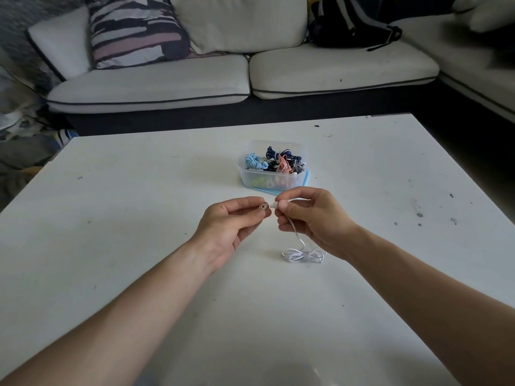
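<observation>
White earphone cable (303, 255) pinched in right hand (312, 217), ear tip (262, 207) pinched in left hand (231, 227), white table (133, 196), sofa (167, 82) behind

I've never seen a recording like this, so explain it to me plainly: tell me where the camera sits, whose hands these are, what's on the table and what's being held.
There is no machine here. One camera, worn on a person's head, looks forward and down, so the two bare arms coming in from the bottom are that person's own. The left hand pinches a small ring-shaped piece between thumb and forefinger. The right hand pinches the knobbed end of a thin white cord, right beside the ring. It may be an earphone, but it is too small to be sure. The rest of the cord hangs down to a bundle lying on the white table. Farther back stands a clear box of coiled coloured cords. Behind the table is a pale sofa.
</observation>
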A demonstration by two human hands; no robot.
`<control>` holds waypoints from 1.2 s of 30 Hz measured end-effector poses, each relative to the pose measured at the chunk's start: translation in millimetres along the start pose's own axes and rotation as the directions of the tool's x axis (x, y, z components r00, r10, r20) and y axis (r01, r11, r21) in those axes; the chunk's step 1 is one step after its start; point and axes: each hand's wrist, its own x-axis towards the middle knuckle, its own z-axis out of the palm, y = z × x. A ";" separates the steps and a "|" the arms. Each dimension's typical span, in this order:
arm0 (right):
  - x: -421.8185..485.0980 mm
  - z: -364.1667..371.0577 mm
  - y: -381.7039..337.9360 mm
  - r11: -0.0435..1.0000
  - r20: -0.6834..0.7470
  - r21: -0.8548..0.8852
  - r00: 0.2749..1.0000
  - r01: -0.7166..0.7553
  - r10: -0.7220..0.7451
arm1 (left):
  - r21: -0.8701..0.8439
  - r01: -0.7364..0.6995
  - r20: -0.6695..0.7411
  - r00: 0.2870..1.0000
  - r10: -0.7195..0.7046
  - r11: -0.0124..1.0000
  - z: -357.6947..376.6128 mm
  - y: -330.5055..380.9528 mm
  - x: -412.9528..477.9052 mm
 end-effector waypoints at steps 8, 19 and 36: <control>-0.4 1.2 0.6 1.000 0.035 0.005 0.999 -0.002 0.001 | 0.035 -0.006 -0.015 1.000 0.006 0.999 1.0 1.2 -1.8; 0.3 2.8 0.7 0.998 0.004 -0.058 1.000 0.018 -0.018 | 0.147 -0.070 -0.004 0.997 0.072 0.987 0.6 1.1 -2.8; 0.0 -6.6 -5.6 0.985 0.152 -0.167 0.988 0.036 -0.010 | 0.222 -0.045 0.122 0.992 0.018 0.974 -3.3 5.0 -3.0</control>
